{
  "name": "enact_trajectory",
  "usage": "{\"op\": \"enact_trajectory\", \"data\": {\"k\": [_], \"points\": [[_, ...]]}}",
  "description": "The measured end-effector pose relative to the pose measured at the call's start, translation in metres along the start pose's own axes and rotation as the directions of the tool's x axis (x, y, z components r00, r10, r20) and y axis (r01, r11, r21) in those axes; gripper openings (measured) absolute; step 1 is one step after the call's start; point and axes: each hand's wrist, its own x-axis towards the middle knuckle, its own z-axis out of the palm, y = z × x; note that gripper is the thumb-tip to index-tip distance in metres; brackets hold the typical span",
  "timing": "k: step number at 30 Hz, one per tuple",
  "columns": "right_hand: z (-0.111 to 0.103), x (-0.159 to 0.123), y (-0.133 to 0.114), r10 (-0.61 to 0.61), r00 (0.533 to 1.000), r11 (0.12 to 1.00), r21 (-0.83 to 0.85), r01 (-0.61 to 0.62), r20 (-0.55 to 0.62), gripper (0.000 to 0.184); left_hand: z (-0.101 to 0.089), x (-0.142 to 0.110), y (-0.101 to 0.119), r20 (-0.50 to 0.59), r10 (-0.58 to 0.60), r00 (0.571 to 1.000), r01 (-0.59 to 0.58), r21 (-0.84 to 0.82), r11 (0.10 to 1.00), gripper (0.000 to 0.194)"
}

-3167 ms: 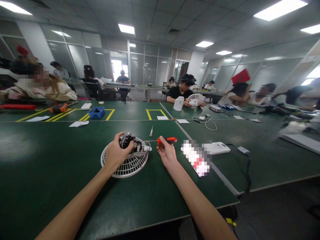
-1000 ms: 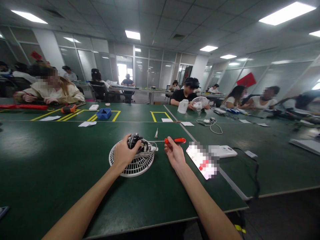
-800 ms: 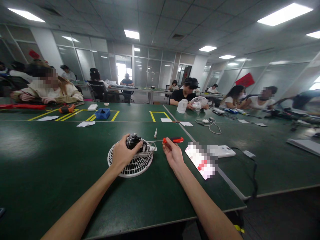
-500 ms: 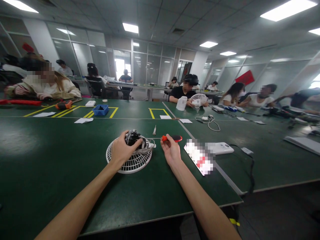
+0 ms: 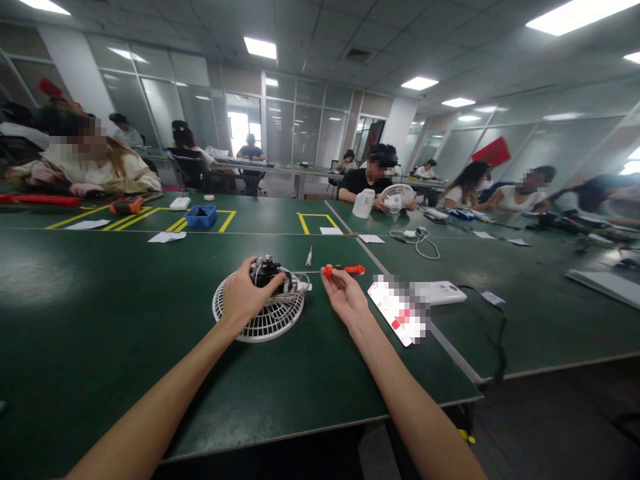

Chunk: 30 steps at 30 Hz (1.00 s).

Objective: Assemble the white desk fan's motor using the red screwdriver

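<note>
My left hand point(image 5: 246, 293) is wrapped round a black fan motor point(image 5: 267, 272) with loose white wires. Under it a round white fan grille point(image 5: 267, 327) lies flat on the green table. My right hand point(image 5: 344, 292) pinches the handle of a red-and-black screwdriver point(image 5: 355, 270). Its thin shaft points left, towards the motor; whether the tip touches a screw is too small to tell. Just beyond the hands lies a small pointed piece, pale and metallic point(image 5: 309, 257).
Right of my hand lie a lit phone point(image 5: 395, 313) and a white device point(image 5: 440, 293) with a black cable. A blue bin point(image 5: 201, 216) stands far left near yellow tape. Across the table a person point(image 5: 377, 177) holds a white fan part. A white cable point(image 5: 425, 243) lies nearby.
My right hand has turned slightly, its palm and fingers opening upward around the screwdriver handle. The left hand stays on the motor. The view has shifted a little.
</note>
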Motion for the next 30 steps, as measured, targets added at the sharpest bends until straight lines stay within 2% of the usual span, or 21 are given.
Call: {"op": "enact_trajectory", "data": {"k": [5,13,18,23,26,30], "points": [[0.0033,-0.0023,-0.0022,0.036,0.999,0.999,0.039,-0.036,-0.004,0.023,-0.0015,-0.0006,0.0020,0.003,0.012,1.000,-0.011,-0.030,0.999,0.076],[0.0005,-0.0039,-0.0020,0.048,0.995,0.988,-0.143,-0.059,-0.083,0.022,-0.0029,-0.0008,0.0032,0.011,0.033,0.999,-0.033,-0.030,0.999,0.072],[0.0020,-0.0053,-0.0031,0.055,0.996,0.996,-0.068,-0.059,-0.067,0.012,-0.0036,-0.0009,0.0035,0.005,0.027,1.000,-0.027,-0.026,0.999,0.073],[0.0001,-0.0013,-0.0057,0.083,0.997,0.996,0.020,-0.083,0.008,0.018,-0.0024,-0.0016,0.0046,0.013,-0.015,1.000,0.015,-0.019,1.000,0.077],[0.0008,-0.0010,-0.0043,0.085,0.996,0.995,0.045,-0.085,0.000,0.021,-0.0006,-0.0014,0.0034,0.006,-0.036,0.999,0.036,-0.021,0.999,0.076],[0.0014,-0.0005,-0.0002,0.071,0.997,0.997,-0.010,-0.071,-0.043,0.015,-0.0008,-0.0015,0.0031,0.000,-0.025,1.000,0.024,-0.033,0.999,0.074]]}}
